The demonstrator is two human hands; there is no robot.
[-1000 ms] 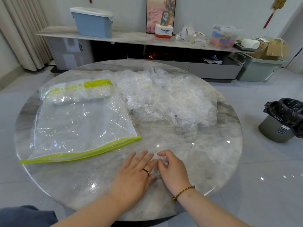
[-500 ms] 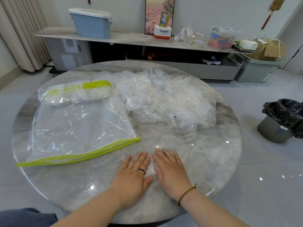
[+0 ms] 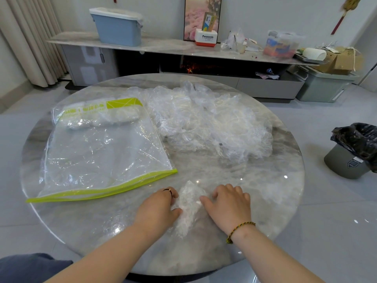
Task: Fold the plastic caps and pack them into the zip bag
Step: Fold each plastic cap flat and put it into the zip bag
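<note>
**While the pile sits beyond, one cap lies between my hands**

Where the round marble table (image 3: 271, 193) curves toward me, a folded cap (image 3: 188, 201) lies as a narrow, crinkled strip running away from my body, flat on the stone. My left hand (image 3: 159, 209) sits at its left edge with the fingers curled in and the thumb laid on the plastic, pinching that side. My right hand (image 3: 228, 205) is at the other edge. Its fingers are bent with the tips down on the table, and its thumb touches the cap's right side. I cannot tell whether that hand actually grips the cap or only steadies it.

The zip bag (image 3: 102, 156) lies flat to my left, its green zip edge facing me, just beside my left hand but not touching it. A few white folded caps (image 3: 102, 119) sit at its far end, inside. The loose pile of clear caps (image 3: 208, 123) is heaped past the middle of the table, right of the bag. A grey bin (image 3: 346, 162) with a black liner stands on the floor, off to the right.
</note>
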